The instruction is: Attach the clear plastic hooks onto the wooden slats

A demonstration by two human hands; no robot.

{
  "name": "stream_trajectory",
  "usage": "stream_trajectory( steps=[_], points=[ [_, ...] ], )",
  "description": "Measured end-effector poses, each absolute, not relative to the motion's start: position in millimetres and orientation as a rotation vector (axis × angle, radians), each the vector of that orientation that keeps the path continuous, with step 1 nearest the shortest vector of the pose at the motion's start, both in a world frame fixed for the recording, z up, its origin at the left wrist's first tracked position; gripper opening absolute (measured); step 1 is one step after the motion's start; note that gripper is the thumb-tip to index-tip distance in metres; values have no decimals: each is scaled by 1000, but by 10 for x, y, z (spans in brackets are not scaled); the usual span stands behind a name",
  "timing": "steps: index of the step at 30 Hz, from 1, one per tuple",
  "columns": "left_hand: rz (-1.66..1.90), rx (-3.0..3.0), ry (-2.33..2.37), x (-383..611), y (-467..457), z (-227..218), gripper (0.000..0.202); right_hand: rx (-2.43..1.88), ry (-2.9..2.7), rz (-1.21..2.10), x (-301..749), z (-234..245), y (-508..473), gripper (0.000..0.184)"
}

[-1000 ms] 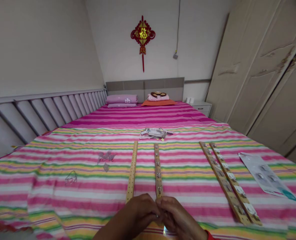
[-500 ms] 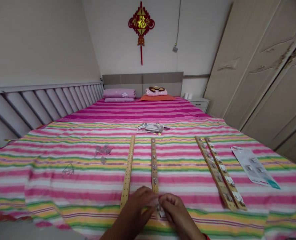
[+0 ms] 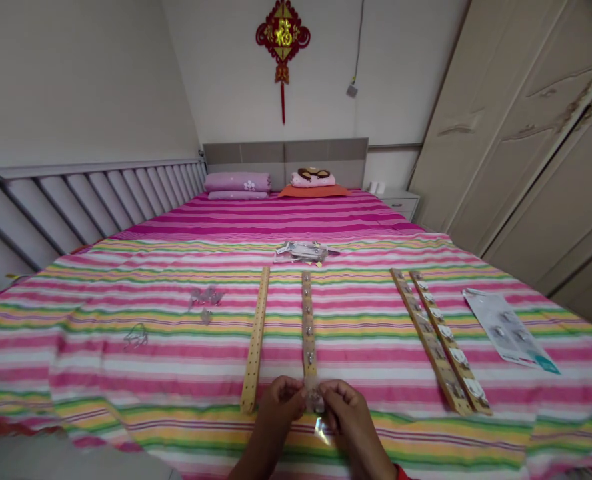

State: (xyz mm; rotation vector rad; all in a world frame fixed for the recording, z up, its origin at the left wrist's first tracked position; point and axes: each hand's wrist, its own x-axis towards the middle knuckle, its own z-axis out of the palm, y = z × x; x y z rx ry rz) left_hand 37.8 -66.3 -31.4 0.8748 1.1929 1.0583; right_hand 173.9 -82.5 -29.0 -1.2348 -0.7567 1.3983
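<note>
My left hand and my right hand meet over the near end of a wooden strip that carries several small metal fittings. Both hands are closed in a pinch on a small shiny piece at that end. A clear bit of film lies just below them on the striped bedsheet. To the left lies a bare wooden strip with holes.
Two more wooden strips with round fittings lie to the right, beside a white blister pack. A heap of packaging sits further up the bed. Clear plastic scraps lie left. A wardrobe stands right, pillows by the headboard.
The camera has tipped down and back a little, so my hands appear higher in view. They stay pinched together at the strip's near end, now slightly further apart.
</note>
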Motion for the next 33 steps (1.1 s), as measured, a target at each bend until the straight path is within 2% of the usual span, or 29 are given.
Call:
stream_trajectory(
  steps=[11, 22, 33],
  points=[
    [1039, 969, 1292, 414, -488, -288, 27, -1291, -991, 1157, 1775, -287, -682, 38],
    [1044, 942, 1373, 466, -399, -341, 28, -1357, -997, 1099, 1782, -498, -563, 35],
    [1021, 1051, 1414, 485, -382, -320, 19, -1459, -1024, 1019, 1777, -457, -534, 39]
  ],
)
